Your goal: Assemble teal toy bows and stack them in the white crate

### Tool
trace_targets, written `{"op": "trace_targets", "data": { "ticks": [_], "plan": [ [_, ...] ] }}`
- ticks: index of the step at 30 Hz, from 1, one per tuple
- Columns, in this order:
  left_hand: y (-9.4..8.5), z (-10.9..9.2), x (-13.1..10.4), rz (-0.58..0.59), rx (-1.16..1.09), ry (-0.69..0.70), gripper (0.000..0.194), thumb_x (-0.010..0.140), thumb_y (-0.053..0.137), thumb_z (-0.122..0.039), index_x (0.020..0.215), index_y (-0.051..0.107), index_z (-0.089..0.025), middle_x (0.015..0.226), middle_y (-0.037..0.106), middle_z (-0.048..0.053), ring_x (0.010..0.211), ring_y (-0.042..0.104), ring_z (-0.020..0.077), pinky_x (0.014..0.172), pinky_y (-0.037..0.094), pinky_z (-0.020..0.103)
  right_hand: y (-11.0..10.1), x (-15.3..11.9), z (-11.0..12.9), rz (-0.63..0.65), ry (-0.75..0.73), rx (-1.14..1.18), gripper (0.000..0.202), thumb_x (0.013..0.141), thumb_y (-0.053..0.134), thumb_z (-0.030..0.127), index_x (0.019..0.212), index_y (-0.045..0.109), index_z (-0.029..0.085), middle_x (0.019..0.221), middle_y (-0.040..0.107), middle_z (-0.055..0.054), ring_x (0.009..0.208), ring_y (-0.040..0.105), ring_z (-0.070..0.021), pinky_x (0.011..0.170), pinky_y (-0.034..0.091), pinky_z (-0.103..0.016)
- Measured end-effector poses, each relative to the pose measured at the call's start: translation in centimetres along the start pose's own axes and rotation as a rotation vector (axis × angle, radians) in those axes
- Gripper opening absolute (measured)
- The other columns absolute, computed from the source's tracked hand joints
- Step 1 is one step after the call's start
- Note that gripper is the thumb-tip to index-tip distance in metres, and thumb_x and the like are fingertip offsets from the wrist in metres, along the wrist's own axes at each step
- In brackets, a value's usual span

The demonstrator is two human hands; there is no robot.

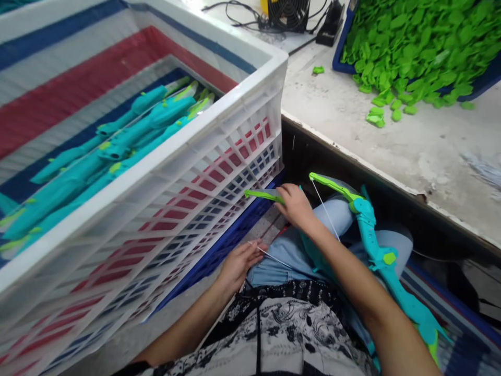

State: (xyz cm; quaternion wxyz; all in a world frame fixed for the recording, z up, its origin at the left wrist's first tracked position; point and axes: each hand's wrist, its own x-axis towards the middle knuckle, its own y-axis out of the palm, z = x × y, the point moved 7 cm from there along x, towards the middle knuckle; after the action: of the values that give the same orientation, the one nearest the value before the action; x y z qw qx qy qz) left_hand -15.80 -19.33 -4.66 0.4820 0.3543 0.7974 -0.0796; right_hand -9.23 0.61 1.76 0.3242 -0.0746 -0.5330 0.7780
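A teal plastic toy bow (368,235) with bright green limbs lies across my lap. My right hand (295,204) is wrapped round a green limb (260,195) that points left toward the crate. In my left hand (241,261), the fingers pinch the end of a white string (274,257), which runs right over my jeans. Another stretch of white string (324,209) hangs from the tip of the upper green limb (332,185). My right forearm hides part of the teal body.
On the left, a large white crate (230,122) holds several teal-and-green toys (113,151). Behind the table's (422,151) edge, a blue bin (338,57) overflows with green pieces (422,47). A small fan (288,13) and cables are at the back.
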Motion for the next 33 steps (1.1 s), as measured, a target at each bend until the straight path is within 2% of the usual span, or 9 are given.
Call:
{"op": "trace_targets", "data": {
  "ticks": [3, 6, 10, 13, 15, 18, 22, 27, 33],
  "plan": [
    [3.2, -1.4, -0.4, 0.219, -0.179, -0.004, 0.028, 0.069, 0.078, -0.019, 0.094, 0.066, -0.015, 0.062, 0.062, -0.001, 0.065, 0.063, 0.0139, 0.07, 0.052, 0.028, 2.8, 0.8, 0.7, 0.192, 0.13, -0.089, 0.044, 0.085, 0.054, 0.01, 0.129, 0.052, 0.013, 0.112, 0.06, -0.019, 0.105, 0.055, -0.0292, 0.091, 0.044, -0.046],
    [5.3, -3.2, -0.9, 0.346, -0.23, 0.067, 0.027, 0.071, 0.077, -0.021, 0.093, 0.063, -0.016, 0.055, 0.053, -0.005, 0.052, 0.051, 0.0085, 0.06, 0.049, 0.023, 3.0, 0.9, -0.3, 0.267, 0.238, 0.03, 0.052, 0.082, 0.052, 0.003, 0.131, 0.052, 0.016, 0.105, 0.063, -0.015, 0.095, 0.06, -0.0257, 0.082, 0.048, -0.039],
    [5.3, -7.1, -1.2, 0.292, -0.146, 0.235, 0.033, 0.063, 0.082, -0.029, 0.073, 0.055, -0.015, 0.051, 0.053, -0.004, 0.04, 0.033, 0.0031, 0.043, 0.032, 0.017, 1.8, -0.1, -1.6, 0.268, 0.221, 0.645, 0.054, 0.072, 0.067, 0.014, 0.124, 0.056, 0.021, 0.1, 0.067, -0.004, 0.089, 0.063, -0.0187, 0.082, 0.049, -0.032],
    [4.9, -10.7, -1.5, 0.235, -0.003, 0.403, 0.038, 0.058, 0.084, -0.037, 0.072, 0.057, -0.014, 0.051, 0.058, -0.001, 0.038, 0.031, 0.0027, 0.041, 0.022, 0.017, 1.9, -1.9, -2.5, 0.275, 0.332, 1.121, 0.054, 0.066, 0.074, 0.025, 0.118, 0.059, 0.021, 0.091, 0.069, -0.001, 0.082, 0.064, -0.0171, 0.073, 0.052, -0.03],
    [5.3, -12.5, -1.5, 0.226, 0.106, 0.474, 0.038, 0.057, 0.082, -0.041, 0.072, 0.06, -0.014, 0.052, 0.06, 0.001, 0.038, 0.031, 0.003, 0.04, 0.019, 0.018, 2.2, -3.2, -2.7, 0.253, 0.422, 1.288, 0.056, 0.062, 0.078, 0.027, 0.114, 0.061, 0.021, 0.089, 0.07, -0.001, 0.079, 0.065, -0.0165, 0.068, 0.052, -0.028],
    [6.7, -14.1, -1.2, 0.25, 0.273, 0.551, 0.033, 0.061, 0.077, -0.041, 0.073, 0.064, -0.014, 0.053, 0.061, 0.001, 0.038, 0.033, 0.0042, 0.041, 0.02, 0.02, 2.6, -4.3, -2.5, 0.247, 0.489, 1.374, 0.055, 0.058, 0.08, 0.026, 0.11, 0.063, 0.022, 0.092, 0.07, -0.001, 0.08, 0.065, -0.0158, 0.068, 0.052, -0.027],
    [8.4, -15.6, -1.2, 0.253, 0.49, 0.673, 0.022, 0.069, 0.069, -0.036, 0.074, 0.067, -0.015, 0.053, 0.062, 0.001, 0.045, 0.045, 0.0085, 0.047, 0.03, 0.021, 2.8, -4.6, -2.2, 0.263, 0.514, 1.433, 0.055, 0.057, 0.082, 0.024, 0.109, 0.063, 0.022, 0.095, 0.07, -0.001, 0.084, 0.064, -0.0157, 0.071, 0.052, -0.027],
    [9.3, -17.0, -2.0, 0.234, 0.625, 0.756, 0.014, 0.074, 0.062, -0.028, 0.071, 0.068, -0.016, 0.052, 0.062, 0.0, 0.051, 0.054, 0.0124, 0.056, 0.041, 0.023, 2.8, -4.7, -2.3, 0.255, 0.556, 1.472, 0.055, 0.057, 0.082, 0.021, 0.109, 0.063, 0.024, 0.101, 0.07, 0.0, 0.09, 0.064, -0.0151, 0.077, 0.052, -0.027],
    [9.7, -18.0, -2.4, 0.2, 0.754, 0.821, 0.015, 0.077, 0.059, -0.025, 0.07, 0.068, -0.015, 0.052, 0.062, 0.0, 0.05, 0.055, 0.0126, 0.056, 0.041, 0.023, 3.1, -4.8, -2.3, 0.251, 0.58, 1.468, 0.056, 0.056, 0.082, 0.021, 0.109, 0.064, 0.024, 0.1, 0.07, -0.001, 0.09, 0.064, -0.0166, 0.074, 0.052, -0.028]
  ]
}}
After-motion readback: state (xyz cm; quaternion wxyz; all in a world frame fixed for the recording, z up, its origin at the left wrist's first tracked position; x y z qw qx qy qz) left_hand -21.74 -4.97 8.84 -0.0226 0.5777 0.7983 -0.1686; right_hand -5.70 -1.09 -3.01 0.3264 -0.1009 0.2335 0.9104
